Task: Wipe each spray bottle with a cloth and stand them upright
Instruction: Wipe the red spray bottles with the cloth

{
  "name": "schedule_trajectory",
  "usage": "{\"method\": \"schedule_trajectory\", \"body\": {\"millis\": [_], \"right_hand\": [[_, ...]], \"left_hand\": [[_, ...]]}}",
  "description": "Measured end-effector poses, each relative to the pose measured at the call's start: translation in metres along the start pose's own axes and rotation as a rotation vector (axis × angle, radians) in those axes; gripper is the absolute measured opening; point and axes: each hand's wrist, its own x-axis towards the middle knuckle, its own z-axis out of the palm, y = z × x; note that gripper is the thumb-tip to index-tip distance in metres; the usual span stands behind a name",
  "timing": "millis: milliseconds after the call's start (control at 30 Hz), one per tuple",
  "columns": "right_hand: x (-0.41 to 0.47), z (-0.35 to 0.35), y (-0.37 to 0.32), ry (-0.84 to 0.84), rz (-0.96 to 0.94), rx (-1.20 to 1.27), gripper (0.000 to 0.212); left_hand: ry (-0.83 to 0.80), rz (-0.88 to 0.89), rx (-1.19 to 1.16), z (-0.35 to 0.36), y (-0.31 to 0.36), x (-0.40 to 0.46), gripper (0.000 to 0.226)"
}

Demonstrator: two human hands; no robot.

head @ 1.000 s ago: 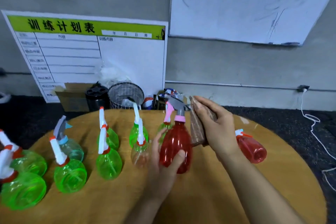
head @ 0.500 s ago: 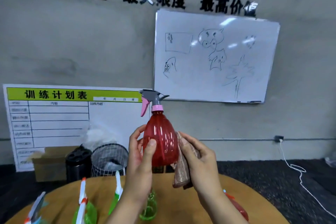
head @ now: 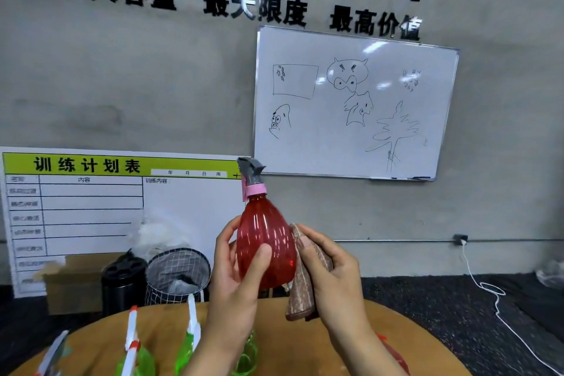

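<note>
**Red spray bottle held upright mid-wipe, cloth against its right flank**

Red spray bottle (head: 265,246) was up in front of the person, well above the round table (head: 335,342), long axis near vertical, grey nozzle at top and base pointing down toward the tabletop. Left hand (head: 235,278) gripped the belly: thumb curled across the near face, fingers wrapped behind the left side. So the bottle rose up and slightly right out of that grip.

Right hand (head: 332,275) held a folded brown cloth (head: 305,284), fingers curled round it, thumb pressing the upper edge against the bottle's right flank. Cloth touched the bottle there; its lower end hung free below the hand.

Judgement: wiping was in hand on this bottle, not finished. The coming move turns on the two grips facing each other across the belly. The left hand carries the bottle and would have to turn it, or the right must slide the cloth round.

Below the left wrist, green spray bottles (head: 189,345) stood near the table's edge. Another red bottle (head: 393,354) showed partly beneath the right forearm; whether upright or lying, could not tell.
</note>
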Motion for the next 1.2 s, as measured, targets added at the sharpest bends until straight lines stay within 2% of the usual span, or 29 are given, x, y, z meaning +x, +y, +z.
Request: {"method": "schedule_trajectory", "body": {"millis": [167,467,500,600,633,900,1200], "right_hand": [[-0.003,0.002,-0.001,-0.014,0.003,0.023,0.023],[-0.004,0.003,0.001,-0.010,-0.031,0.026,0.030],[-0.005,0.004,0.002,-0.010,-0.038,0.029,0.030],[-0.008,0.006,0.002,0.000,-0.062,0.022,0.029],[-0.008,0.006,0.003,0.000,-0.065,0.028,0.029],[-0.010,0.005,0.008,0.035,-0.155,-0.024,0.020],[-0.053,-0.018,0.067,0.047,-0.166,-0.227,0.023]], "left_hand": [[0.031,-0.033,-0.054,-0.001,-0.003,0.000,0.038],[-0.023,-0.046,-0.089,-0.004,-0.005,0.000,0.044],[-0.038,-0.040,-0.078,-0.004,-0.004,-0.001,0.047],[-0.075,0.000,0.020,-0.001,0.002,-0.003,0.078],[-0.073,0.013,0.037,-0.002,0.003,-0.002,0.081],[-0.059,-0.041,-0.018,-0.009,-0.006,-0.005,0.042],[-0.112,-0.211,0.038,-0.040,-0.060,-0.055,0.052]]}}
